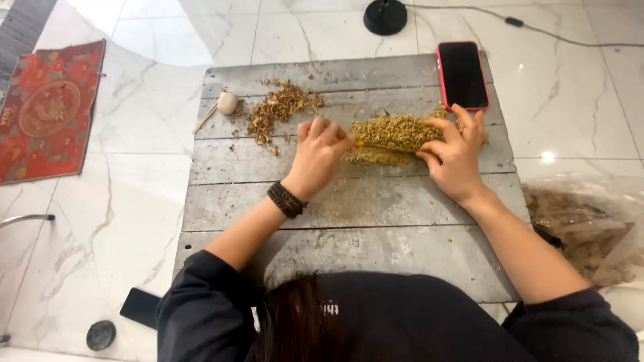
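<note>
Together we work at the grey plank desk (349,201): our left hand (317,155) has its fingers clenched on a yellow stick at the greenish dried-herb heap (396,134), our right hand (456,157) lies open-fingered on it. A red-cased phone (463,75) lies just behind; a clear plastic bag (590,228) sits right.

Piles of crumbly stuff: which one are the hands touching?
The greenish pile by the red phone; both hands press it. The browner pile lies untouched.
</note>
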